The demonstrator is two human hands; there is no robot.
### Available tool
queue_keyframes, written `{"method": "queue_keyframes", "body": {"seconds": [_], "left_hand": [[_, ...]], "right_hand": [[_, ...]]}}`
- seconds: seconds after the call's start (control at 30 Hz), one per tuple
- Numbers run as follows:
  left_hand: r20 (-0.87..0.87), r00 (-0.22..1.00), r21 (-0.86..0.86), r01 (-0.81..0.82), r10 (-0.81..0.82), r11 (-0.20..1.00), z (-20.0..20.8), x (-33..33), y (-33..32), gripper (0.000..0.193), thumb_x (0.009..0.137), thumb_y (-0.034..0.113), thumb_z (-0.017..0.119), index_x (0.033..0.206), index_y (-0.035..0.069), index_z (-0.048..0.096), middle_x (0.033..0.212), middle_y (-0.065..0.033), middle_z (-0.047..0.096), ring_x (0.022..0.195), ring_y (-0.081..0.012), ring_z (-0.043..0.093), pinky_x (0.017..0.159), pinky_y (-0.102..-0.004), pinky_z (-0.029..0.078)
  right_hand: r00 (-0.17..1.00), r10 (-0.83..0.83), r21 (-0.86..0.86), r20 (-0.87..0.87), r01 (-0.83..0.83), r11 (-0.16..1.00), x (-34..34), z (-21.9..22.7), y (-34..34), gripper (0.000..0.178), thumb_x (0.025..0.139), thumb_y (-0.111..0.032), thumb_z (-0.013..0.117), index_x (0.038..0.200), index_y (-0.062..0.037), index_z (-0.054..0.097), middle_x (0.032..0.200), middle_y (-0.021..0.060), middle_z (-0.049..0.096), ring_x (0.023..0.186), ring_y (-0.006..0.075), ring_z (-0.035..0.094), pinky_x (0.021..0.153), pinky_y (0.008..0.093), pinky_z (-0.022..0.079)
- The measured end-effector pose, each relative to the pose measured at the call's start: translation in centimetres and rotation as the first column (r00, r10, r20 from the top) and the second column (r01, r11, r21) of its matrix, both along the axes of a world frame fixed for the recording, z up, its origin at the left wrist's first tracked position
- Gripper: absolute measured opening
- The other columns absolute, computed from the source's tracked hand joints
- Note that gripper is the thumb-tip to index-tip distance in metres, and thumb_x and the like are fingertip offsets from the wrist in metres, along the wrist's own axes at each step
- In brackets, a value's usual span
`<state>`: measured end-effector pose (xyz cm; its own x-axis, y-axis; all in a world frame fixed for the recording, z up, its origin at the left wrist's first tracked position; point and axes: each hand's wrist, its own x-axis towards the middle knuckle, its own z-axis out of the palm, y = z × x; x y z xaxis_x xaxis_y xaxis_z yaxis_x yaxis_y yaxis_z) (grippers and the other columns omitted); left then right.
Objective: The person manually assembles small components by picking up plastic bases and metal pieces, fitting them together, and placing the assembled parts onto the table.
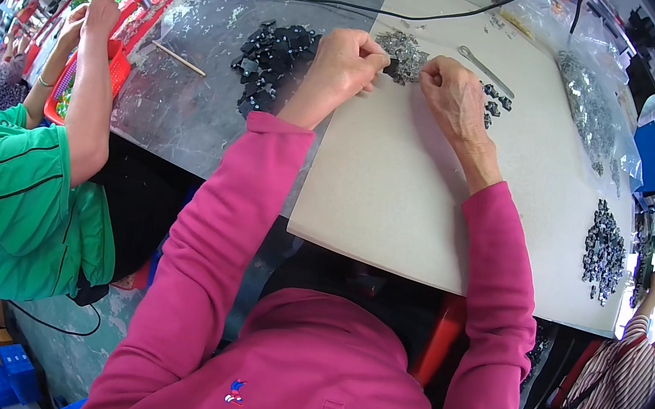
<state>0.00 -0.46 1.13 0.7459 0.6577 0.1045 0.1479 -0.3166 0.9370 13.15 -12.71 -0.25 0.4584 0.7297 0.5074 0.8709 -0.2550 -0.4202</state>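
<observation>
My left hand (346, 65) is raised over the table with thumb and fingers pinched on a small black part (392, 67). Just to its right is my right hand (452, 97), fingertips pressed together; anything between them is too small to make out. A heap of flat black parts (267, 64) lies left of my left hand. Beyond and between both hands is a pile of tiny silvery metal pieces (404, 47). Close by my right hand lie several small black-and-metal pieces (496, 103) and a slim metal tool (487, 72), like tweezers.
A clear plastic bag of small metal parts (591, 115) rests at the right, with a pile of dark small parts (604, 253) nearer. Black cables (329, 3) cross the far side. A wooden stick (179, 58) lies left, near a green-shirted person working beside a red basket (119, 71).
</observation>
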Motion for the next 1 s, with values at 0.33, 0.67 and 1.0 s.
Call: {"method": "queue_keyframes", "body": {"seconds": [0.33,0.67,1.0], "left_hand": [[0.273,0.961,-0.462,0.182,-0.056,0.868,-1.0,0.5,1.0,0.023,0.082,0.007,0.064,0.1,-0.006,0.058,0.09,-0.0107,0.062,0.069,-0.0157,0.063,0.062,-0.0241,0.054],[0.401,0.916,-0.708,0.324,-0.02,0.627,-1.6,0.1,1.8,0.027,0.083,0.001,0.061,0.107,-0.008,0.054,0.1,-0.013,0.06,0.09,-0.0222,0.062,0.086,-0.0298,0.053],[0.407,0.907,-0.707,0.39,-0.111,0.59,-1.3,0.4,0.9,0.028,0.083,0.0,0.06,0.109,-0.008,0.054,0.102,-0.0141,0.059,0.094,-0.021,0.061,0.089,-0.0303,0.051]], "right_hand": [[0.978,0.11,-0.05,0.175,-0.103,0.993,-0.4,-1.4,0.6,0.007,0.075,-0.009,0.056,0.08,-0.0062,0.06,0.08,0.0111,0.057,0.078,0.0303,0.06,0.063,0.042,0.048],[0.971,0.106,0.103,-0.213,-0.086,0.991,-1.1,0.5,0.4,0.016,0.079,-0.014,0.06,0.083,0.001,0.062,0.07,0.01,0.061,0.06,0.0193,0.056,0.056,0.0302,0.045],[0.862,0.226,0.165,-0.454,-0.168,0.972,-1.9,1.3,-0.2,0.021,0.08,-0.014,0.059,0.083,0.0062,0.061,0.065,0.0034,0.057,0.06,0.0067,0.048,0.053,0.0224,0.041]]}}
